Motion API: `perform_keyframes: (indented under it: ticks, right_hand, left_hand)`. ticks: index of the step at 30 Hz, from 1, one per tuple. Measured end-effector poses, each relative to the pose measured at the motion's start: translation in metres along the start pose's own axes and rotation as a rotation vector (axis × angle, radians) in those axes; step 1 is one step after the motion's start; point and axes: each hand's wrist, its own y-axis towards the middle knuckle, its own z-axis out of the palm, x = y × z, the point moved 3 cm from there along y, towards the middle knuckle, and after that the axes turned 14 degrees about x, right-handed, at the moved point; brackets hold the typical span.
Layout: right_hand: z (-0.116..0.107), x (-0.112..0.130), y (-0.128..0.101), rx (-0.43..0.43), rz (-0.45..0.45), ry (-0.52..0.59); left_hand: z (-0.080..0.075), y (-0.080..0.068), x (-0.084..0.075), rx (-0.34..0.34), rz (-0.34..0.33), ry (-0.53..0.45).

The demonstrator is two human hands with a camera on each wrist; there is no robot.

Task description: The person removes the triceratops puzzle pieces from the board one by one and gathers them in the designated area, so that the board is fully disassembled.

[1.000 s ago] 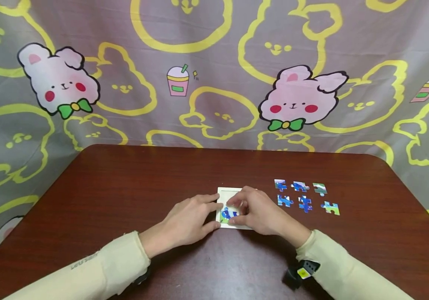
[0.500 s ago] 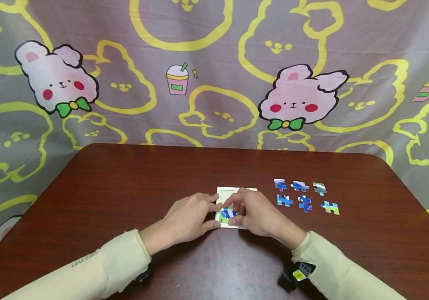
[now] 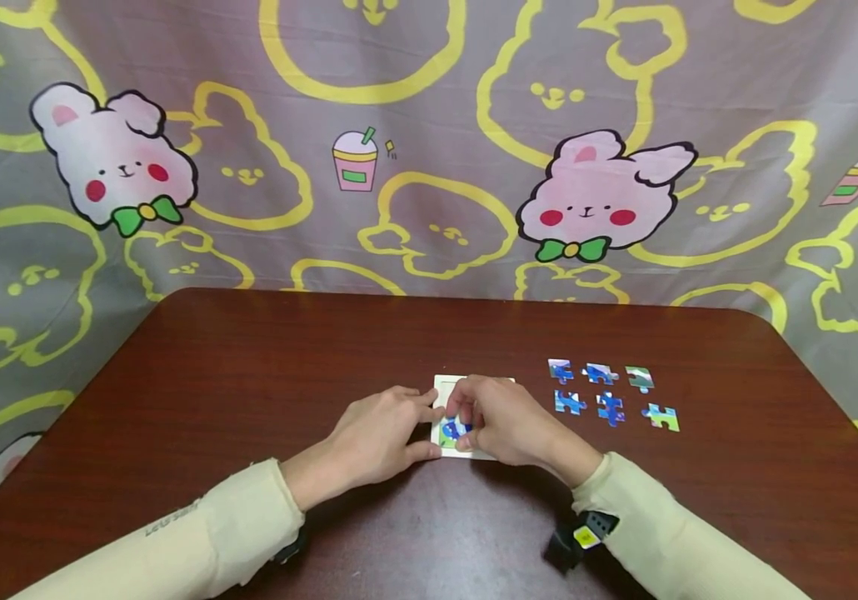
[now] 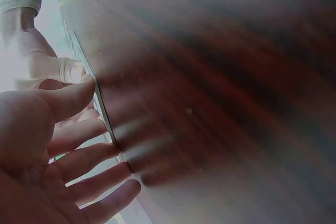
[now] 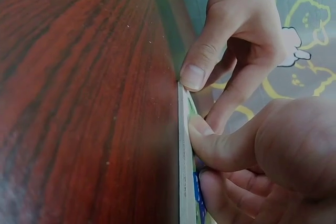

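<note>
A white puzzle tray (image 3: 444, 386) lies near the worktop's (image 3: 249, 375) front edge. The left hand (image 3: 372, 437), fingers straight, steadies its left rim. The right hand (image 3: 507, 421) pinches a blue piece (image 3: 453, 429) directly beneath its fingertips, in the tray's front-left corner.

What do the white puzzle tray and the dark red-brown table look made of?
White square puzzle tray: probably matte cardboard; the right wrist view shows a thin, pale, flat edge.
Dark red-brown table: wood or wood-look laminate with a semi-gloss finish; grain streaks and soft reflections show, but solid wood or veneer cannot be told.
</note>
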Motion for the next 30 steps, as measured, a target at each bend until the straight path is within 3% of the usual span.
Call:
perform_keyframes:
  ticks: [7,30]
  right_hand:
    - [0.0,-0.001,0.002,0.024,0.013,0.02]
    - [-0.002,-0.012,-0.007,-0.006,-0.097,0.08]
  left_hand:
    - [0.0,-0.001,0.0,-0.01,0.006,-0.006]
    - [-0.001,0.0,0.001,-0.003,0.007,0.01]
